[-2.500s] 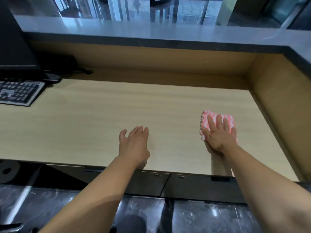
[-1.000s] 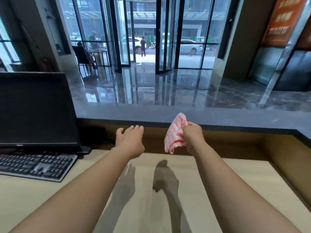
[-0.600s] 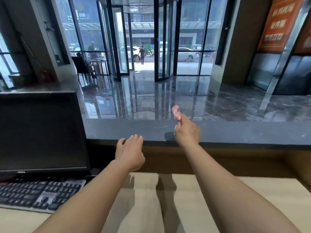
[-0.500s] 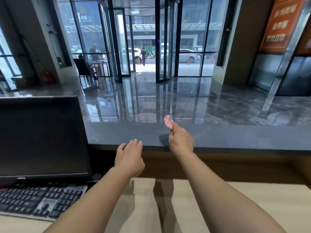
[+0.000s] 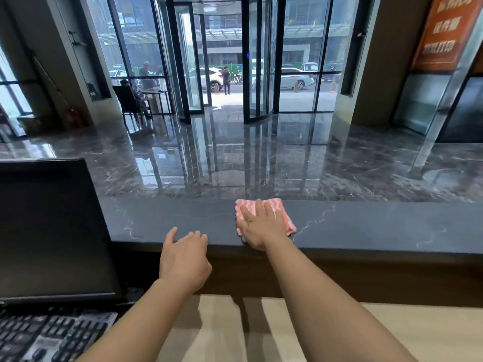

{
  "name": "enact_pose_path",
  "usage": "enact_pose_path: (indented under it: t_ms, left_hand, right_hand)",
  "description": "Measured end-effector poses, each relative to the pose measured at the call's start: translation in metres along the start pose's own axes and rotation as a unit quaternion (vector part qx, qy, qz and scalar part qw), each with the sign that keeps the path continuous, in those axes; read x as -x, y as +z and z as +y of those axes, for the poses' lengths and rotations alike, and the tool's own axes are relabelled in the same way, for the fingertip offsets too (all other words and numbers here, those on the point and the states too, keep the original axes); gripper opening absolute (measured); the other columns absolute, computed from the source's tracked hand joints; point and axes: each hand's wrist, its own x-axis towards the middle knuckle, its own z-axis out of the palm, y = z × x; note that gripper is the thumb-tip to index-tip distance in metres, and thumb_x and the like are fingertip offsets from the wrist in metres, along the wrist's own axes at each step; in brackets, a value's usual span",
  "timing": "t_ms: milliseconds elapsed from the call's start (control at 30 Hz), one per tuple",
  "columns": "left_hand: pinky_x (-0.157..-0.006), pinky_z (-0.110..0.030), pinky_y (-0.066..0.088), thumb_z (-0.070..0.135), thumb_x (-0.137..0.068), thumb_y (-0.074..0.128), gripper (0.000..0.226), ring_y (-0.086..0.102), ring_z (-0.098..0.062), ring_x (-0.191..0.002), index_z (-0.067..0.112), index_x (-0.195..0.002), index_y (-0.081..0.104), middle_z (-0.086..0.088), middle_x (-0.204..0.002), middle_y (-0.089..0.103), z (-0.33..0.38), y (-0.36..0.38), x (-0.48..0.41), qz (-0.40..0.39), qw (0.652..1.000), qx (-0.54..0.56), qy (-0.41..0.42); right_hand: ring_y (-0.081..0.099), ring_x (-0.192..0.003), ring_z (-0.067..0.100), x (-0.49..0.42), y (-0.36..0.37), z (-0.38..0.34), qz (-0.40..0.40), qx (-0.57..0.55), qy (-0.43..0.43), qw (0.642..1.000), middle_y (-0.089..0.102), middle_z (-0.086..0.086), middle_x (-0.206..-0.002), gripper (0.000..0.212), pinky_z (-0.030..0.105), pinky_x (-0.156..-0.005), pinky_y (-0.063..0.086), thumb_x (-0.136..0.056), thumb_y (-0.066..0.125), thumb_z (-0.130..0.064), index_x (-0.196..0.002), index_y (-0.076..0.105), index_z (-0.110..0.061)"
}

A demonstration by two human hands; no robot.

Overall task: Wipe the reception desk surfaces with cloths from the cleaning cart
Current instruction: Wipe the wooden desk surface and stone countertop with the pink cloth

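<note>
Cloth point(image 5: 277, 214): flat on dark counter point(image 5: 366, 226).
Right hand point(image 5: 262, 227): your fingers spread, pressing cloth.
Left hand point(image 5: 184, 259): open, empty, near counter edge.

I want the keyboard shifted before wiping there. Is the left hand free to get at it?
Probably yes: the left hand is empty and open, and nothing lies between it and the keyboard below it.

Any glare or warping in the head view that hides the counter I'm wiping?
Head view: bright doorway glare mirrors on the lobby floor, not the dark counter; the cloth under the right hand reads sharp; wide-angle bending shows at the edges.
</note>
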Motion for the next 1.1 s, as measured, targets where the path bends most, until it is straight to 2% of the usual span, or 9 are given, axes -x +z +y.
enact_pose_path:
  t_ms: [67,233,367,433,533,633,800,900,1100]
  left_hand:
    - [-0.118,-0.040,-0.002,0.015,-0.089,0.039,0.040,0.044,-0.007,-0.130,0.026,-0.124,0.053,0.007,-0.136,0.053,0.000,-0.002,-0.002,-0.008,1.000,-0.012,-0.001]
    - [-0.118,-0.040,-0.004,0.014,-0.089,0.041,0.046,0.045,-0.006,-0.129,0.027,-0.132,0.049,0.008,-0.137,0.051,-0.003,-0.005,-0.002,-0.014,1.000,-0.011,0.000]
    - [-0.118,-0.040,-0.006,0.013,-0.089,0.043,0.048,0.041,-0.006,-0.132,0.026,-0.135,0.046,0.008,-0.141,0.047,-0.006,-0.004,0.002,-0.010,1.000,0.018,0.000]
    - [-0.118,-0.040,-0.007,0.013,-0.090,0.044,0.054,0.032,-0.005,-0.139,0.026,-0.142,0.039,0.008,-0.149,0.039,-0.009,-0.003,0.004,-0.007,0.999,0.044,0.003]
    - [-0.118,-0.039,-0.010,0.012,-0.091,0.044,0.065,0.011,-0.004,-0.146,0.026,-0.151,0.023,0.007,-0.159,0.019,-0.020,0.000,0.011,-0.016,0.995,0.101,0.002]
    - [-0.120,-0.039,-0.010,0.013,-0.091,0.044,0.069,0.001,-0.004,-0.147,0.026,-0.153,0.016,0.007,-0.161,0.008,-0.039,0.004,0.023,-0.007,0.993,0.116,-0.015]
    - [-0.119,-0.035,-0.010,0.011,-0.091,0.043,0.072,-0.001,-0.003,-0.147,0.023,-0.154,0.011,0.007,-0.161,0.006,-0.080,0.003,0.033,-0.001,0.993,0.107,-0.053]
    - [-0.118,-0.033,-0.010,0.011,-0.091,0.043,0.073,-0.003,-0.003,-0.147,0.021,-0.154,0.009,0.007,-0.161,0.005,-0.093,0.004,0.033,0.000,0.993,0.101,-0.053]
    - [-0.118,-0.034,-0.011,0.010,-0.088,0.043,0.077,-0.005,-0.004,-0.147,0.021,-0.155,0.004,0.007,-0.162,0.001,-0.094,0.010,0.031,-0.005,0.995,0.091,-0.049]
  right_hand:
    - [-0.011,-0.149,0.030,-0.002,-0.008,0.025,-0.003,0.006,0.029,1.000,-0.013,0.008,-0.162,0.056,0.051,-0.118,-0.006,-0.104,0.017,-0.045,-0.155,0.000,-0.034]
    - [-0.010,-0.150,0.028,0.000,-0.020,0.083,0.019,-0.001,0.112,0.994,-0.011,0.006,-0.163,0.055,0.050,-0.119,-0.007,-0.103,0.012,-0.049,-0.155,0.001,-0.035]
    - [-0.010,-0.149,0.029,-0.002,-0.019,0.081,0.014,-0.009,0.134,0.991,-0.012,0.006,-0.163,0.055,0.050,-0.119,-0.005,-0.104,0.012,-0.047,-0.156,0.001,-0.033]
    - [-0.011,-0.149,0.030,-0.008,-0.016,0.065,0.015,-0.011,0.132,0.991,-0.013,0.006,-0.163,0.055,0.051,-0.119,-0.006,-0.104,0.012,-0.047,-0.156,0.001,-0.032]
    - [-0.012,-0.149,0.031,-0.020,-0.011,0.023,0.010,-0.013,0.096,0.995,-0.013,0.006,-0.162,0.056,0.051,-0.118,-0.007,-0.103,0.012,-0.046,-0.156,-0.001,-0.032]
    - [-0.013,-0.149,0.032,-0.034,-0.002,-0.034,-0.005,-0.006,0.041,0.999,-0.014,0.007,-0.162,0.056,0.051,-0.118,-0.008,-0.104,0.012,-0.045,-0.156,-0.003,-0.030]
    - [-0.013,-0.149,0.033,-0.058,0.008,-0.118,-0.030,-0.005,-0.032,0.999,-0.012,0.006,-0.163,0.056,0.053,-0.118,-0.008,-0.103,0.012,-0.045,-0.156,-0.001,-0.031]
    - [-0.012,-0.149,0.034,-0.065,0.012,-0.158,-0.048,-0.001,-0.083,0.995,-0.012,0.007,-0.163,0.057,0.054,-0.117,-0.007,-0.103,0.019,-0.041,-0.156,0.001,-0.032]
    - [-0.013,-0.149,0.032,-0.069,0.013,-0.187,-0.079,0.020,-0.150,0.985,-0.014,0.006,-0.163,0.058,0.054,-0.117,-0.006,-0.103,0.025,-0.041,-0.155,0.001,-0.033]
